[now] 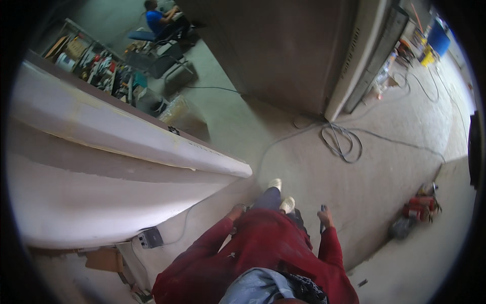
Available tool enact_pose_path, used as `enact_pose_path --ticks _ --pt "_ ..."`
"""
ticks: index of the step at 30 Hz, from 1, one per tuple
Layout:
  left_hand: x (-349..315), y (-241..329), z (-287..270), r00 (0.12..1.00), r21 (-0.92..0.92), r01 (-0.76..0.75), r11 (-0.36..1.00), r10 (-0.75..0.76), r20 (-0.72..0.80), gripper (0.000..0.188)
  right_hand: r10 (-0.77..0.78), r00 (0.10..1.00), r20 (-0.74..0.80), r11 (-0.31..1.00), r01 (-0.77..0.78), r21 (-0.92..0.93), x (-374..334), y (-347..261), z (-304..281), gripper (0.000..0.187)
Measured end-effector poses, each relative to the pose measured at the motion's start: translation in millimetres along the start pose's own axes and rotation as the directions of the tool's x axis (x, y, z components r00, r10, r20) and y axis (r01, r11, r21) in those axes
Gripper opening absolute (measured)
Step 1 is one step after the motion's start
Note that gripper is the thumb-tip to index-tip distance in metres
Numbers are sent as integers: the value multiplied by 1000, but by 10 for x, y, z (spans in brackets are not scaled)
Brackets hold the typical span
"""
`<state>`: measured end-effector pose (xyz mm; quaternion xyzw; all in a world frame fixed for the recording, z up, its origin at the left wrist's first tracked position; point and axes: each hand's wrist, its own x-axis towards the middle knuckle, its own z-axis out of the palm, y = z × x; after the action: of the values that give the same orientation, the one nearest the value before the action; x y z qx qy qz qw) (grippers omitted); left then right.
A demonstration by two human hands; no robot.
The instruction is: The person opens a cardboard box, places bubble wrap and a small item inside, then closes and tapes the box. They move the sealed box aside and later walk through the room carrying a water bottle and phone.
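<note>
My right hand (326, 219), out to the side of my body, is closed around a slim dark tool (322, 209); its exact kind is too small to tell. Close to my left hip, my left hand (236, 212) looks curled, with a small dark bit at its fingertips that I cannot make out. Both arms are in dark red sleeves. Below me, my pale shoes (287, 204) show on the concrete floor (314, 177).
A large pale curved panel (126, 152) stands at left, above a grey socket box (150, 237). Coiled cable (341, 144) lies ahead by a tall brown panel (283, 50). Red fire extinguishers (421, 207) are at right. A seated person in blue (158, 23) is far left, near cluttered shelving (96, 66).
</note>
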<state>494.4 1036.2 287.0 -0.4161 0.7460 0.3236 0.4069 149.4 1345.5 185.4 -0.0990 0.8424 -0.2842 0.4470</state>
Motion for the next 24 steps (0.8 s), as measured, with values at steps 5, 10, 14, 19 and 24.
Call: enact_pose_path --ticks 5,10,14,19,24 --pt "473 43 -189 988 -100 -103 990 90 -127 53 176 980 91 981 -182 66 202 443 76 69" --pt "-137 1323 -1396 994 -32 -89 996 91 60 50 207 974 88 978 -204 -47 231 378 -523 66" --pt "-163 1431 -2006 980 143 -158 977 137 142 47 175 982 65 984 -172 -42 626 83 -880 63" --pt "973 1431 -2310 963 172 -267 948 271 0 36 152 988 39 986 -149 -71 1133 -295 -1571 59" --pt "1273 1988 -2616 921 68 -280 958 288 -264 33 92 988 121 988 -75 -134 1881 -794 -1967 55"
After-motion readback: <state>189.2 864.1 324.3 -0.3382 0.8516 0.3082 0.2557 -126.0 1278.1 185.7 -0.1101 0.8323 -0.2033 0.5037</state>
